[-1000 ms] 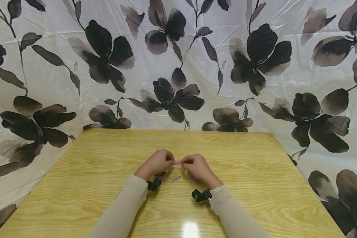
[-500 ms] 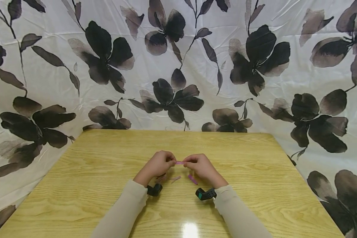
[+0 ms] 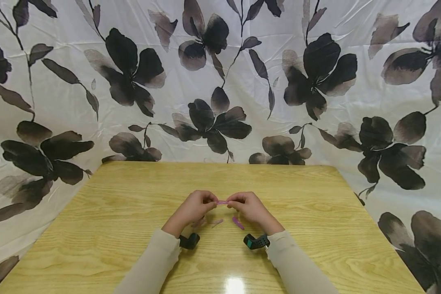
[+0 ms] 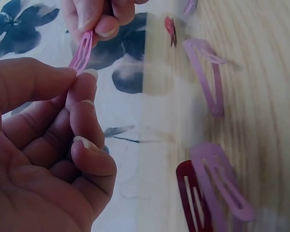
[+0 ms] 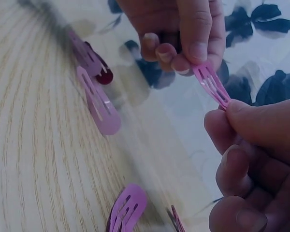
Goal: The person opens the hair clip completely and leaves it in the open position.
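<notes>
A pink snap hair clip (image 5: 211,85) is stretched between both hands, above the table. Its wide end is pinched by thumb and forefinger of my left hand (image 3: 197,206); thumb and forefinger of my right hand (image 3: 249,207) pinch the narrow end. In the left wrist view the clip's slotted middle shows between the two grips. Below on the table lie a light purple hair clip (image 4: 205,77), standing open, and another purple clip (image 4: 217,179) overlapping a dark red clip (image 4: 191,193). A brighter purple clip (image 5: 128,208) lies nearer the right hand.
A small red clip (image 4: 170,31) also lies on the wooden table (image 3: 301,212). Wrist cameras (image 3: 189,241) sit on both wrists, low over the tabletop. A floral cloth (image 3: 220,81) hangs behind the table's far edge.
The hands have drawn slightly apart since the earliest frame, the right one moving a little rightward. Both still pinch the pink hair clip, and more of the bright purple clip shows.
</notes>
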Tool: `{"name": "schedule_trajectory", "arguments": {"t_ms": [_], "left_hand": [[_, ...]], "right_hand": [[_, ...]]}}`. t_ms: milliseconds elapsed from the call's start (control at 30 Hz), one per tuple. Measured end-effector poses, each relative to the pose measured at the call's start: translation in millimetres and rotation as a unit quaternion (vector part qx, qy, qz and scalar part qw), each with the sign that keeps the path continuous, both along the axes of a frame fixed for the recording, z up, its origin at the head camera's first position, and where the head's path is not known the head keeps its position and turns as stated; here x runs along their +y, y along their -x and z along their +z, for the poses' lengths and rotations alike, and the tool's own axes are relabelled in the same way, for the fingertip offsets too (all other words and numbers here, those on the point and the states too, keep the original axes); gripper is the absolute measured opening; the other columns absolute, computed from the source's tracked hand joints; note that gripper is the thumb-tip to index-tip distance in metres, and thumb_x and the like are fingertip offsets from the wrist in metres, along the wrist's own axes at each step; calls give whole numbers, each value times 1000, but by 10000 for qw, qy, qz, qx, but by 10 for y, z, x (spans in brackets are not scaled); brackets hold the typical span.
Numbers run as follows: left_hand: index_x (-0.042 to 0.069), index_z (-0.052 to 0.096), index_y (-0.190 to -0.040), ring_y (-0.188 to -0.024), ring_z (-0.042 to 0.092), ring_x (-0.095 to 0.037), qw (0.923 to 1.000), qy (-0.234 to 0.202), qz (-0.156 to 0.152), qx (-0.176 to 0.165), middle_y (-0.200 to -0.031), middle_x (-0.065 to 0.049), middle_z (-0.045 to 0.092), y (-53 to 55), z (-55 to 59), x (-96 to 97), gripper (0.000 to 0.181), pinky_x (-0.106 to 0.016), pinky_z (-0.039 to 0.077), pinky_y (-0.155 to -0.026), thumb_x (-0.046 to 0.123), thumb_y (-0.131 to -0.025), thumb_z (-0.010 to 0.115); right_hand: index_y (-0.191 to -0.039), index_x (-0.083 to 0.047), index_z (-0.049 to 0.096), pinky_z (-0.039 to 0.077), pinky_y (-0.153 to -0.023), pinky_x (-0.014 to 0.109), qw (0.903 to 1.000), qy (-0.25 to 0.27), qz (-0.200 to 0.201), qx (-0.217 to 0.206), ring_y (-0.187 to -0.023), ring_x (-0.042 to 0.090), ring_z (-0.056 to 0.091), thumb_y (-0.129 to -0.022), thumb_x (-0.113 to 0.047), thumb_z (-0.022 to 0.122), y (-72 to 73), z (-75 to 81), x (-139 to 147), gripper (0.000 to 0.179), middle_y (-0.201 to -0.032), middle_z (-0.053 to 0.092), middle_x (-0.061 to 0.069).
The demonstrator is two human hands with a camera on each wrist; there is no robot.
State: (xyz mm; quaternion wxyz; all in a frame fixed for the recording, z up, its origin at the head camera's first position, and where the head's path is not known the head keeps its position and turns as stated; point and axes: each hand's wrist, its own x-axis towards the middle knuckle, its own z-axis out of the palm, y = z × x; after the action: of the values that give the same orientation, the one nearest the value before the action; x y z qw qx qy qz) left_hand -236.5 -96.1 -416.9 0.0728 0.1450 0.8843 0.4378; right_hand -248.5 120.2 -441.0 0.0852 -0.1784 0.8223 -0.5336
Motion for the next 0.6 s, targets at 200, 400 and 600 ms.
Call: {"name": "schedule_trajectory", "arguments": {"t_ms": [200, 400, 600], "left_hand": [[12, 72, -99, -73, 55, -14, 9999, -148, 76, -25, -91, -1, 68, -18, -42, -22, 11, -30, 48, -68, 17, -95, 62], [10, 72, -104, -47, 41, -13, 9985, -465, -36, -277, -96, -9, 70, -19, -85, -67, 18, -28, 39, -47, 19, -98, 58], [10, 71, -108, -44, 38, -13, 9963, -758, -188, -352, -99, -15, 68, -8, -102, -97, 21, -27, 37, -44, 21, -99, 55]], "right_hand": [[-102, -8, 72, 47, -69, 27, 10000, -27, 22, -2, -79, 19, 57, -96, -19, 60, -12, 3, -18, 18, -94, 72, 6], [-104, -7, 72, 47, -68, 27, 10000, -80, 45, -12, -77, 17, 56, -97, -21, 59, -5, -21, -23, 20, -94, 71, 4], [-103, -7, 71, 47, -69, 28, 10000, -61, 45, 5, -79, 19, 57, -97, -24, 60, -3, -29, -21, 21, -94, 71, 5]]}}
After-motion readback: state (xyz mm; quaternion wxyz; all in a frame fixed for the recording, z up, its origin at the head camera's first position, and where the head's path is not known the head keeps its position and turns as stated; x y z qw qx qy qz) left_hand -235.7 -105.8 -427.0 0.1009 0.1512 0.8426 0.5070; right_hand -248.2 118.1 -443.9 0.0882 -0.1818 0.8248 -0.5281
